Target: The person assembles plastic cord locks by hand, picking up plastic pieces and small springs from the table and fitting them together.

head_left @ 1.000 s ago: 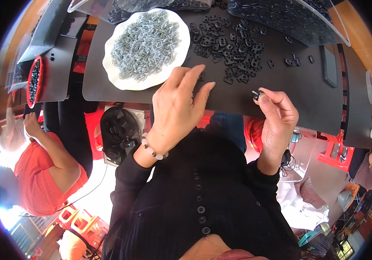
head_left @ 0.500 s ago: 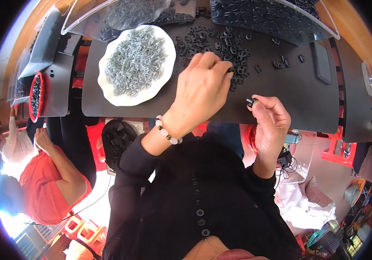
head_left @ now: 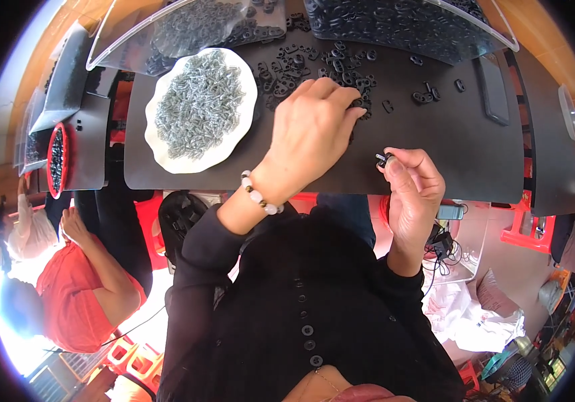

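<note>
My right hand [head_left: 416, 191] is closed in a pinch on a small black plastic part [head_left: 386, 161], from which a thin silvery spring or pin sticks out. My left hand [head_left: 315, 127], wearing a beaded bracelet [head_left: 258, 196], reaches over the near edge of a heap of loose black plastic parts [head_left: 344, 63]. Its thumb and forefinger are drawn together; dark parts lie right at the fingertips, and what they grip cannot be made out. To the left of this hand, a scalloped white plate [head_left: 250, 114] holds a pile of small silvery springs [head_left: 197, 104].
Clear-walled bins [head_left: 394, 30] of black parts line the table's far side. A dark flat phone-like slab [head_left: 493, 90] lies at right, near a few stray black parts [head_left: 426, 94]. At left, a red bowl [head_left: 65, 161] stands on another table. A person in red [head_left: 76, 295] sits nearby.
The table and plate have shifted slightly left and down in view. My left hand stays low over the black parts, its fingers a little lower on the heap. My right hand keeps its pinch.
</note>
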Available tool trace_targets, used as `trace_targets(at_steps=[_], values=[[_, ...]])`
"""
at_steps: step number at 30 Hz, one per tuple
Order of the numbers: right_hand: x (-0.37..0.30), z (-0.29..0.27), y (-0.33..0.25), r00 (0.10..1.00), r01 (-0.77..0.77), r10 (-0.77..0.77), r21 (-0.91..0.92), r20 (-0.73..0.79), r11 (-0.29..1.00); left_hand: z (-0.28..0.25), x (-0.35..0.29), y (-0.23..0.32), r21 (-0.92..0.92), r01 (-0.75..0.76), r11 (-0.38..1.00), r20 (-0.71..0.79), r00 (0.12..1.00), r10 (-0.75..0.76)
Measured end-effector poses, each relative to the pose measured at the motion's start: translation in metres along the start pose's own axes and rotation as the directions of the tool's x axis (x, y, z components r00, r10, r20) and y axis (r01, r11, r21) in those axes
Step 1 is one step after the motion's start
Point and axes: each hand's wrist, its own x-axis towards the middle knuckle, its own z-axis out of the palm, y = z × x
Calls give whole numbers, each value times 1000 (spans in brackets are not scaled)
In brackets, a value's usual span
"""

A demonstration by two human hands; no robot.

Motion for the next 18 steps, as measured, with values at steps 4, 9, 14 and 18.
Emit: trace_targets(at_steps=[4,9,14,18], values=[[1,-3,2,1000,-1,2,-28,21,1000,-20,-12,6,-319,196,927,38,980,-194],[4,-1,2,999,-4,7,-72,40,997,-38,-39,9,-270,221,937,20,974,-224],[3,10,-1,1000,-20,20,-52,3,998,-38,-60,2,-195,246,949,13,969,-249],[2,11,-1,1000,-14,14,-55,9,998,-30,-63,-3,-238,170,956,-71,979,-191]])
